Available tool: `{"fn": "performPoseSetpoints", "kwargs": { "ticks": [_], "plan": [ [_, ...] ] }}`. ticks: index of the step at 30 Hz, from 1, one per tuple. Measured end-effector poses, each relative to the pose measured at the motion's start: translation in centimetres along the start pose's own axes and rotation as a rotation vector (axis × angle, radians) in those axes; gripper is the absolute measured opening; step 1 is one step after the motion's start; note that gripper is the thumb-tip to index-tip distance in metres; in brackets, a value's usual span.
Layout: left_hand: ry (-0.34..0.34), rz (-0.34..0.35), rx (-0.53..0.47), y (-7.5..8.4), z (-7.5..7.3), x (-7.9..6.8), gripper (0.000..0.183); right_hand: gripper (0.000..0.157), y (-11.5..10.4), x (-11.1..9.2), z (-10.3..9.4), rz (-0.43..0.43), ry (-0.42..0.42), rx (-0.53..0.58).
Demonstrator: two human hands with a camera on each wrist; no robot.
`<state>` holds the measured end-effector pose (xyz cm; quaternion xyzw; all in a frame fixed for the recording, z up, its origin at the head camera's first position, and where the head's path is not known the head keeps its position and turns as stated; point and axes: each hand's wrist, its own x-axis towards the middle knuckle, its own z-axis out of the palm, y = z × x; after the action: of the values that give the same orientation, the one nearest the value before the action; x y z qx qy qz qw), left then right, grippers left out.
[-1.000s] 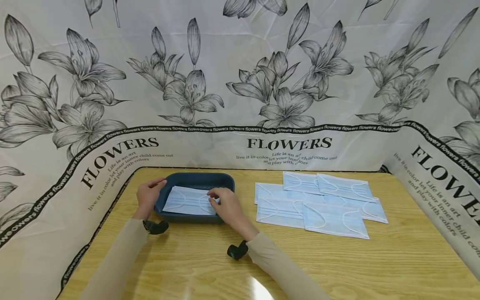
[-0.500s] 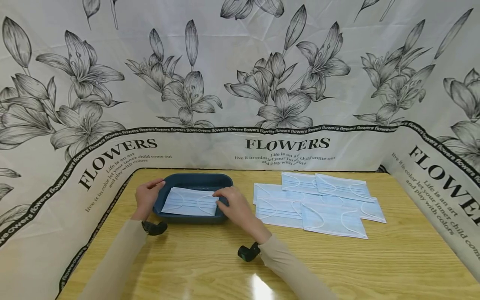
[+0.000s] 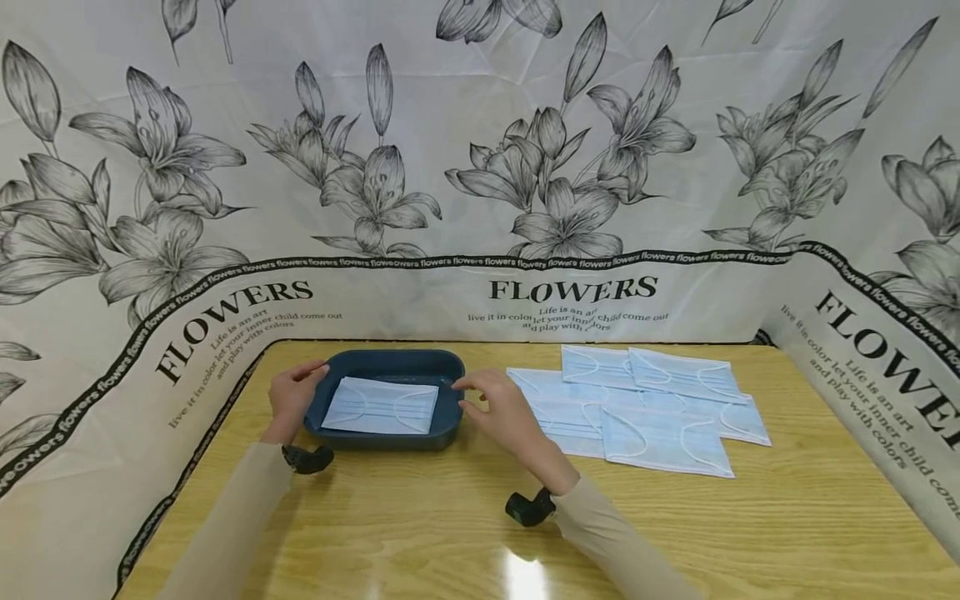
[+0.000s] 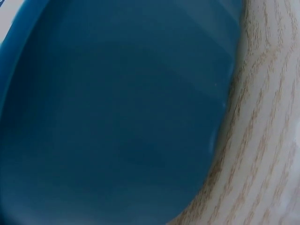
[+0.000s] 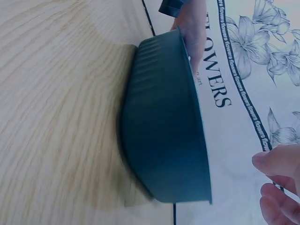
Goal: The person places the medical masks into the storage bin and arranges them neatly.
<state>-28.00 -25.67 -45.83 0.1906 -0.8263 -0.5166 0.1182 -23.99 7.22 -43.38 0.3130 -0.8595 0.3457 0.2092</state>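
1. Rightward across the frame, the right hand has drawn off the mask in the tray; its fingertips are now by the tray's right rim, thumb and forefinger apart, pinching nothing.
2. That mask lies flat inside the dark blue tray, left of the frame's centre, so it looks released and settled.
3. At the tray's left edge, the left hand has stayed, its fingers gripping the rim.
4. Counted: two hands, one tray, two black wrist cameras.
5. One mask shows on top in the tray; whether others lie beneath, I cannot tell.
6. Overlapping right of centre are at least six loose masks.
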Motion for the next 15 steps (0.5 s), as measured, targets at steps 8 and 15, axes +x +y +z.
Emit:
{"fn": "performPoseSetpoints", "kwargs": {
  "ticks": [8, 15],
  "plan": [
    [0.013, -0.01, 0.0, -0.3, 0.1, 0.2, 0.04, 0.025, 0.8, -1.3, -2.9, -0.022, 0.014, -0.031],
    [0.011, -0.02, 0.004, -0.1, 0.1, 0.3, 0.038, 0.029, 2.7, -3.1, -4.4, -0.059, 0.053, -0.073]
  ]
}}
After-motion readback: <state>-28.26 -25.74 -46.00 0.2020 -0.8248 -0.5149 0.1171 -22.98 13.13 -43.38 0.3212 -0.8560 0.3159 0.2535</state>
